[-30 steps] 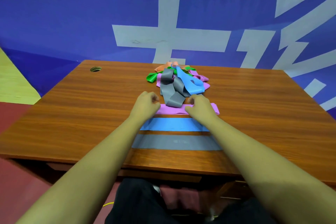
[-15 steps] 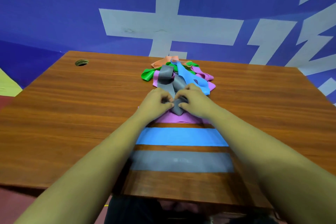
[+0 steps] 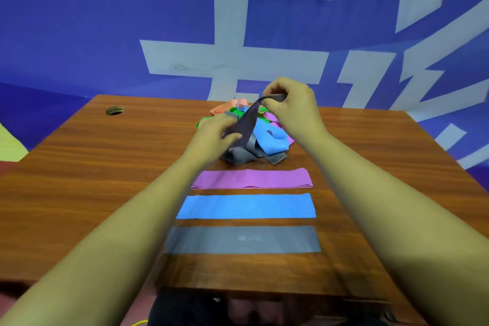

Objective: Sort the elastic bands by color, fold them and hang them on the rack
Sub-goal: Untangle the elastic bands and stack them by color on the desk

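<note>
A heap of tangled elastic bands (image 3: 267, 137) in grey, blue, green, orange and purple lies at the middle of the wooden table (image 3: 105, 167). My right hand (image 3: 291, 106) pinches one end of a grey band (image 3: 247, 124) and holds it raised above the heap. Lower down, my left hand (image 3: 214, 132) grips the same band. Three bands lie flat in a row nearer to me: a purple band (image 3: 251, 178), a blue band (image 3: 246, 206) and a flat grey band (image 3: 243, 239). No rack is in view.
A round cable hole (image 3: 114, 110) sits in the table's far left corner. A blue wall with large white shapes (image 3: 238, 61) stands right behind the table. The table's front edge runs just above my lap.
Both hands left the flat purple band, reached into the heap and took hold of a grey band. My right hand has lifted its end upward; the camera tilted up.
</note>
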A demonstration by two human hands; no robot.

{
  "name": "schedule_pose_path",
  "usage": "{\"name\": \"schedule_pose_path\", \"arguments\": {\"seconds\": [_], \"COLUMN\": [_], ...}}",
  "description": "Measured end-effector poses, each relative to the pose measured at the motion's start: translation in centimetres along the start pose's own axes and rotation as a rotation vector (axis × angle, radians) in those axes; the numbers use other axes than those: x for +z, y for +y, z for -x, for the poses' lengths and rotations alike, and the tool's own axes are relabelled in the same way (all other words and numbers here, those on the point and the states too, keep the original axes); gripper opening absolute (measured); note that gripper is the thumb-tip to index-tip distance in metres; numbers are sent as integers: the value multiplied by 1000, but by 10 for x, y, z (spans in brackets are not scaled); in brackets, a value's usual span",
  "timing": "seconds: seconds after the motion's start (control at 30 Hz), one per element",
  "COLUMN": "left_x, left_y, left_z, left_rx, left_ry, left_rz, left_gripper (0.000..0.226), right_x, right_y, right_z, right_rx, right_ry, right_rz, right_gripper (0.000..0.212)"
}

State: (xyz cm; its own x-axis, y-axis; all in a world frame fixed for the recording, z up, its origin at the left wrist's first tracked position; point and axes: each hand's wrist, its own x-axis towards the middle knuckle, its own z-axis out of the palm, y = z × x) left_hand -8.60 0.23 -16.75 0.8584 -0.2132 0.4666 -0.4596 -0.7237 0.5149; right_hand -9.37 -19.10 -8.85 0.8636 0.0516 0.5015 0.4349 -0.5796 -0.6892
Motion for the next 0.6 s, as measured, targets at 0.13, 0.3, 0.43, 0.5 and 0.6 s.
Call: {"name": "schedule_pose_path", "arguments": {"seconds": [0.13,0.3,0.43,0.5,0.6], "left_x": [-19,-46,-62,-68,-72], "left_y": [6,18,26,31,35], "left_z": [10,28,53,68,90], "left_rx": [-127,-177,-202,-223,-266], "left_ry": [70,88,-15,-84,-185], "left_rz": [192,216,133,196,292], "left_gripper": [8,12,19,18,16], "right_x": [-24,-47,-50,-49,-48], "right_y": [1,15,22,23,24], "right_z": [12,34,63,77,100], "right_rx": [45,211,340,389,474], "right_ry": [12,78,96,100,106], "right_rz": [-43,-212,-354,-399,-482], "right_gripper": [4,12,14,14,21]}}
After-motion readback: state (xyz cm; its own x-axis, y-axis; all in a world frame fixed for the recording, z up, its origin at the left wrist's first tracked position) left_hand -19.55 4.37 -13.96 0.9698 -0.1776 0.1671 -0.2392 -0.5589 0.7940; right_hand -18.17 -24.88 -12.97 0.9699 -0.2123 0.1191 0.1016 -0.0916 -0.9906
